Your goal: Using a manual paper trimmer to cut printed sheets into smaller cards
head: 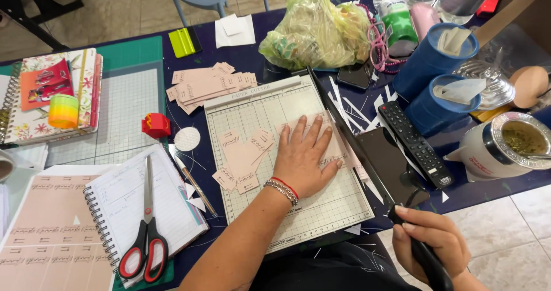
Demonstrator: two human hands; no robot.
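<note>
My left hand (304, 156) lies flat, fingers spread, pressing a pink paper sheet (334, 148) onto the gridded bed of a paper cutter (270, 110). My right hand (431, 240) grips the black handle (426, 255) of the cutter's long blade arm (344, 127), which runs along the bed's right edge, its handle end raised over the near table edge. Small cut pink labels (244, 162) lie loose on the bed to the left of my left hand. A bracelet and red cord circle my left wrist.
A stack of pink strips (206, 84) sits behind the cutter. Red-handled scissors (146, 239) rest on a spiral notebook (132, 202). A remote (416, 143), a phone (387, 165), two blue cups (433, 58), a mate cup (513, 139) and a plastic bag (315, 30) crowd the right side.
</note>
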